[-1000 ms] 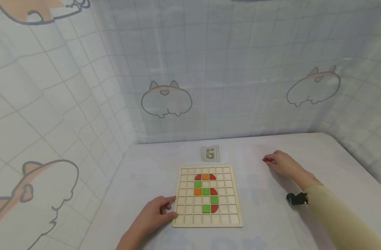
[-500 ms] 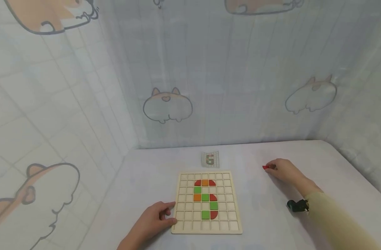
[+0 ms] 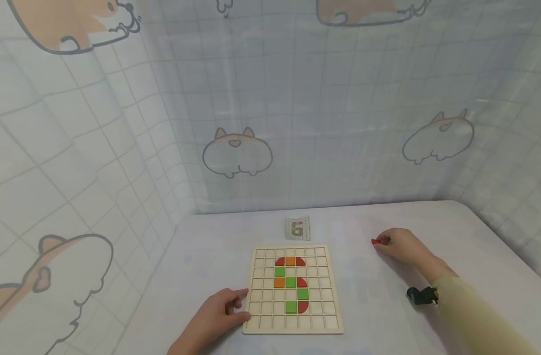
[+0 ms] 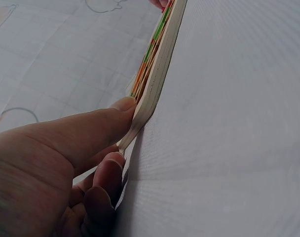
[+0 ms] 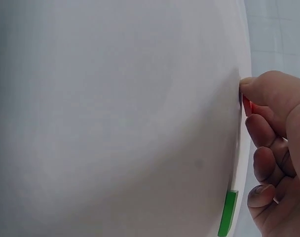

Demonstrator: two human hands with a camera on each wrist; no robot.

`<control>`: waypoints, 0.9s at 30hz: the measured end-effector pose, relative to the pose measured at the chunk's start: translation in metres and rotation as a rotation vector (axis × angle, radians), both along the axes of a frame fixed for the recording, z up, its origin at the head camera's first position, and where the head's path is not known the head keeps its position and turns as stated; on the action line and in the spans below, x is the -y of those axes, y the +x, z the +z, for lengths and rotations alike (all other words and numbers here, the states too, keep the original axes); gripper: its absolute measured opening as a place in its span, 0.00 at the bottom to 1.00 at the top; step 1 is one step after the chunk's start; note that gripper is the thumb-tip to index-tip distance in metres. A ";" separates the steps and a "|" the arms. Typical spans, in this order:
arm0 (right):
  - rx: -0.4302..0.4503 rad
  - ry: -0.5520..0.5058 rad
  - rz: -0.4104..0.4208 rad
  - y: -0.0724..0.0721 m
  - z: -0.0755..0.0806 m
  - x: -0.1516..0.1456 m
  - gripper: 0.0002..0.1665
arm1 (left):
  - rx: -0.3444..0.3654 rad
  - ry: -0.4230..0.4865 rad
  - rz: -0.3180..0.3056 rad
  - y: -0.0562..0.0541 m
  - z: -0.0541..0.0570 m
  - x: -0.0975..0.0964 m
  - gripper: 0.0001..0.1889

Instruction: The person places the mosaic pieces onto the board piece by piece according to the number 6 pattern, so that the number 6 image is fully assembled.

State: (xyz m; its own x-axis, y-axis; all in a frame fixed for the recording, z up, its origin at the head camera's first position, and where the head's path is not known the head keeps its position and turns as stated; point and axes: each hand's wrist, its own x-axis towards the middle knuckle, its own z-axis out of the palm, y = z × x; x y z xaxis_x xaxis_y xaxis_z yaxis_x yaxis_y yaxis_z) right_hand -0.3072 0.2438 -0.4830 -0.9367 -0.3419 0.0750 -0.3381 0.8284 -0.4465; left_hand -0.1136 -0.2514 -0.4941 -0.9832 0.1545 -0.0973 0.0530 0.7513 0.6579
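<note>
My left hand (image 3: 219,313) is at the left edge of a pale wooden grid board (image 3: 314,323), its index finger straight against the edge. In the left wrist view the thumb (image 4: 103,126) rests on the board's rim. Red quarter-round, orange and green square tiles (image 3: 290,282) lie in the board's cells in an S-like shape. Away to the right, my right hand (image 3: 401,244) pinches a small red tile (image 3: 375,241) between thumb and fingers, close over the table. Its shape is mostly hidden by the fingers (image 5: 261,131).
A small card (image 3: 298,229) with a printed coloured grid pattern lies behind the board. In the right wrist view a green tile (image 5: 228,213) sits below the right hand. A dark wrist camera (image 3: 421,296) hangs at the right sleeve. Patterned cloth walls (image 3: 323,172) enclose the table.
The whole scene sits lower in the head view as the camera tilts up. Less of the red tile shows past the right fingertips. The left hand stays at the board's edge.
</note>
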 end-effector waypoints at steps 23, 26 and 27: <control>-0.075 -0.076 0.073 0.036 0.009 0.051 0.10 | -0.014 -0.022 -0.002 -0.001 -0.001 0.000 0.35; -0.078 -0.085 0.102 0.043 0.012 0.061 0.10 | -0.015 -0.025 0.000 -0.001 0.000 0.000 0.35; -0.082 -0.092 0.115 0.045 0.012 0.065 0.10 | -0.016 -0.026 0.001 -0.001 0.000 0.000 0.35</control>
